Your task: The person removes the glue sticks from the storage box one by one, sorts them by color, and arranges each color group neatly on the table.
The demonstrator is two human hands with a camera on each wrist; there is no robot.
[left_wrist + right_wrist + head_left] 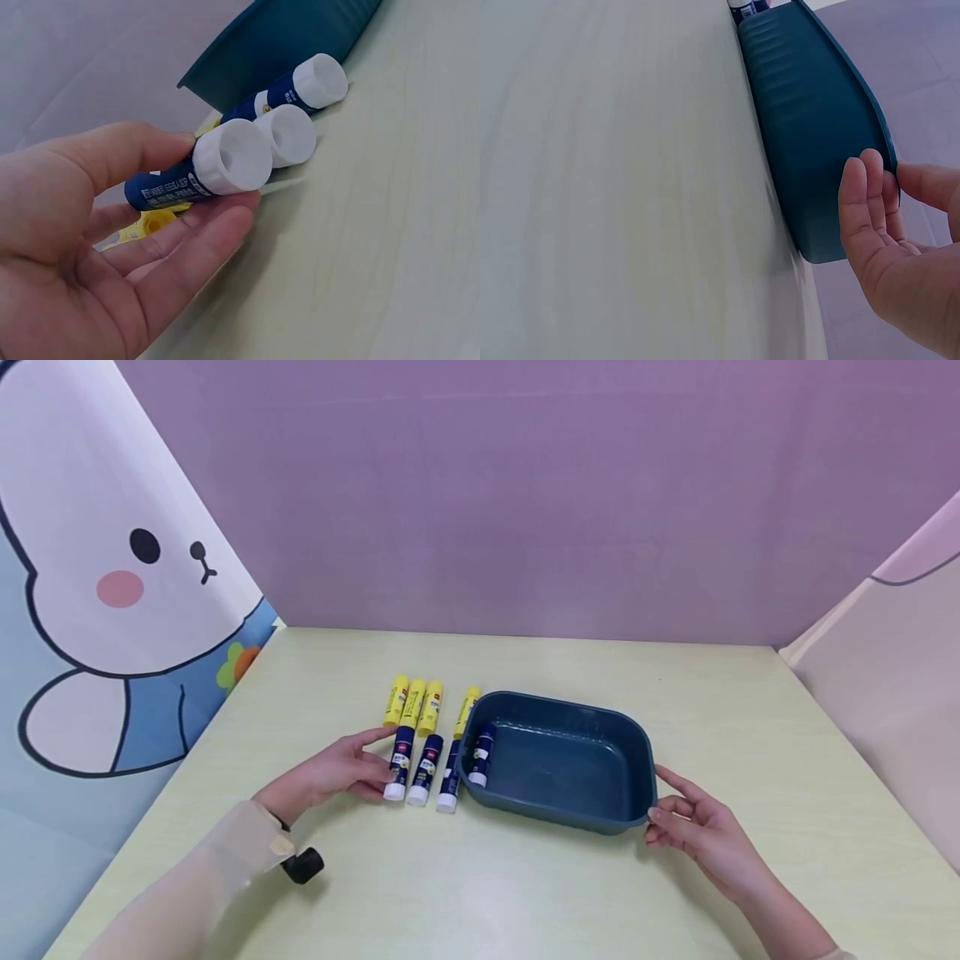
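Note:
My left hand (352, 768) pinches a blue glue stick (401, 762) with a white end; in the left wrist view the thumb lies on top of this glue stick (169, 180) and fingers are beneath. Just right of it are two more blue glue sticks, a middle one (426, 770) and another (449, 781) against the basin. My right hand (697, 827) holds the dark teal plastic basin (558, 818) at its right end. In the right wrist view, fingers rest on the basin's outer wall (810, 127) and one digit meets the rim. One blue glue stick (482, 756) lies inside the basin, at its left end.
Several yellow glue sticks (431, 708) lie in a row behind the blue ones, one (467, 710) close by the basin's left rim. Beneath everything is a pale wood-grain table (525, 893). A purple backdrop (525, 510) rises at its far edge, with a cartoon-printed panel (82, 635) on the left.

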